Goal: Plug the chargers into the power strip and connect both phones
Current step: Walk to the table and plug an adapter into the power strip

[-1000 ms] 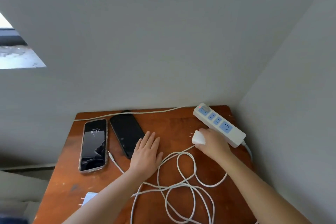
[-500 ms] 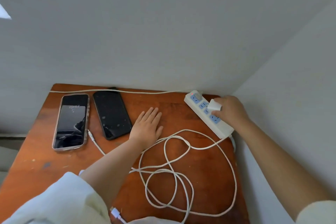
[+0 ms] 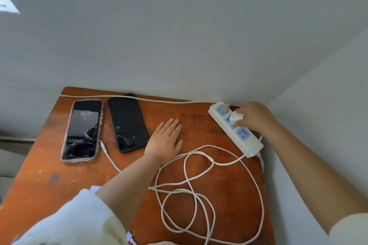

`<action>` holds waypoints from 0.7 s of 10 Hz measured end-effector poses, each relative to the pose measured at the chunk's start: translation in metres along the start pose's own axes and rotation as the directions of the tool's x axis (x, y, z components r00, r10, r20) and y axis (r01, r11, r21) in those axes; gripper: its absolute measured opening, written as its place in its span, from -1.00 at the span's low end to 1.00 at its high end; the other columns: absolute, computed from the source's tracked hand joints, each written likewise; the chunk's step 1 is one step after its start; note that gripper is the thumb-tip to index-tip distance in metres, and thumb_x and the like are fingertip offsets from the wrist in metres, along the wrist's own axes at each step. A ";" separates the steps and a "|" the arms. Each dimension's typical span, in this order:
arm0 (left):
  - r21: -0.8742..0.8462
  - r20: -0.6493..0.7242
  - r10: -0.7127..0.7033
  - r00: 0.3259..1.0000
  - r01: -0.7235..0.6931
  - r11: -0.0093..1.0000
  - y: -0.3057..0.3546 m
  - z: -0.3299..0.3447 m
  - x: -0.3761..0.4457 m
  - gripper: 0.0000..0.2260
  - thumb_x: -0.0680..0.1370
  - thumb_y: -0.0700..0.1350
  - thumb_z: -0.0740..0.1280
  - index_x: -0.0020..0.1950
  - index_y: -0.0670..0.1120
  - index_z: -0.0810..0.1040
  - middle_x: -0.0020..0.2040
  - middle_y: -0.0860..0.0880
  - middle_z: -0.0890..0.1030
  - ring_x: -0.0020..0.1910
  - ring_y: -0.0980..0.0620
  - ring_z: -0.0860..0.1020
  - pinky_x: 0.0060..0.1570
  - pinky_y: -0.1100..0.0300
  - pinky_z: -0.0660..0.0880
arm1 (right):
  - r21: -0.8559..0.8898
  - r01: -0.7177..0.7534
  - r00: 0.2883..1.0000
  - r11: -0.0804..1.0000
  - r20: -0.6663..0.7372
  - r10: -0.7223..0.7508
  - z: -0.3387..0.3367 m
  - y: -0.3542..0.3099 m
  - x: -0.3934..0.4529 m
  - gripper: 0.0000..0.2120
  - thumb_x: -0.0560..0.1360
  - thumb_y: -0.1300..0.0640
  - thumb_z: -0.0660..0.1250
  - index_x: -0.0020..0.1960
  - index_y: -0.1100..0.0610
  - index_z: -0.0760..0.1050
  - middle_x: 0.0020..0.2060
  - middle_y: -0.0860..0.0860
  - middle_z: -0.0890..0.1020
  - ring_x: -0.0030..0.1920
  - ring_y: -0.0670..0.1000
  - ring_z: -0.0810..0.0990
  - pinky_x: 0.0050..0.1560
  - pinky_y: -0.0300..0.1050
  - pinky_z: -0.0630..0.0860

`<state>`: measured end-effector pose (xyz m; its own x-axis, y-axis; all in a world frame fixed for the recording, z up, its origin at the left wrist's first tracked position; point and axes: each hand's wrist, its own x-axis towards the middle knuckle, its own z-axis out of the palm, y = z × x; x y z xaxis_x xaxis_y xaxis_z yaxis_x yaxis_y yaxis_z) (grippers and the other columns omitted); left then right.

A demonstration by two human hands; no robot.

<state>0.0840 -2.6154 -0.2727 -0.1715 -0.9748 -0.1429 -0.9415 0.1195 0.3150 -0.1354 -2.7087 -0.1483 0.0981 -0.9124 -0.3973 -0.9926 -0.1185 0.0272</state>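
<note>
The white charger [image 3: 236,117] sits over the middle sockets of the white power strip [image 3: 235,128], which lies at an angle near the back right corner of the bench [image 3: 199,215], close to the wall. The right hand [image 3: 253,116] has its grip closed on the charger from above; whether the prongs are fully seated cannot be told, since the fingers cover the joint. By the look of it, the step in hand is plugging in this first charger. Its white cable [image 3: 199,185] runs off the strip's near end into loose loops across the bench, and a free connector tip [image 3: 102,143] lies between the two phones. The lit phone [image 3: 82,130] and the dark phone [image 3: 127,123] lie side by side at the left, neither connected. The left hand [image 3: 165,141] rests flat and empty on the bench, just beside the dark phone. Next comes a firm push straight down, then picking up the connector for a phone; the second charger is likely the white object [image 3: 93,188] partly hidden by the left forearm.
</note>
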 end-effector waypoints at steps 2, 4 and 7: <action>-0.007 -0.010 -0.011 1.000 0.010 1.000 0.000 0.002 0.001 -0.52 0.59 0.11 -0.05 0.47 -0.01 0.00 0.52 0.02 0.01 0.49 0.06 -0.11 0.34 0.18 -0.29 | -0.230 0.005 1.000 0.973 -0.004 -0.006 -0.009 -0.013 0.010 -0.74 0.42 -0.03 0.35 0.03 0.10 0.54 -0.09 0.03 0.61 0.00 0.06 0.55 -0.03 -0.09 0.30; -0.009 -0.019 -0.015 1.000 0.014 1.000 -0.001 0.004 0.003 -0.52 0.59 0.13 -0.05 0.47 0.01 -0.01 0.52 0.03 0.00 0.49 0.07 -0.12 0.34 0.17 -0.29 | -0.328 -0.031 0.990 0.944 -0.138 -0.016 0.002 -0.023 0.007 -0.83 0.45 0.07 0.31 0.01 0.10 0.51 -0.17 0.02 0.57 0.05 0.08 0.52 0.14 -0.02 0.32; -0.022 -0.001 -0.012 1.000 0.012 1.000 -0.001 0.004 0.001 -0.52 0.59 0.13 -0.06 0.47 0.01 -0.01 0.52 0.03 -0.01 0.49 0.06 -0.13 0.34 0.17 -0.31 | 0.046 0.011 0.988 0.999 -0.157 -0.004 0.019 -0.010 -0.011 -0.60 0.41 0.18 0.42 0.15 0.26 0.34 0.12 0.21 0.53 0.13 0.18 0.49 0.05 -0.04 0.46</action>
<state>0.0833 -2.6157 -0.2766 -0.1599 -0.9764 -0.1453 -0.9369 0.1038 0.3337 -0.1282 -2.6898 -0.1612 0.1116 -0.9623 -0.2481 -0.9937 -0.1103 -0.0193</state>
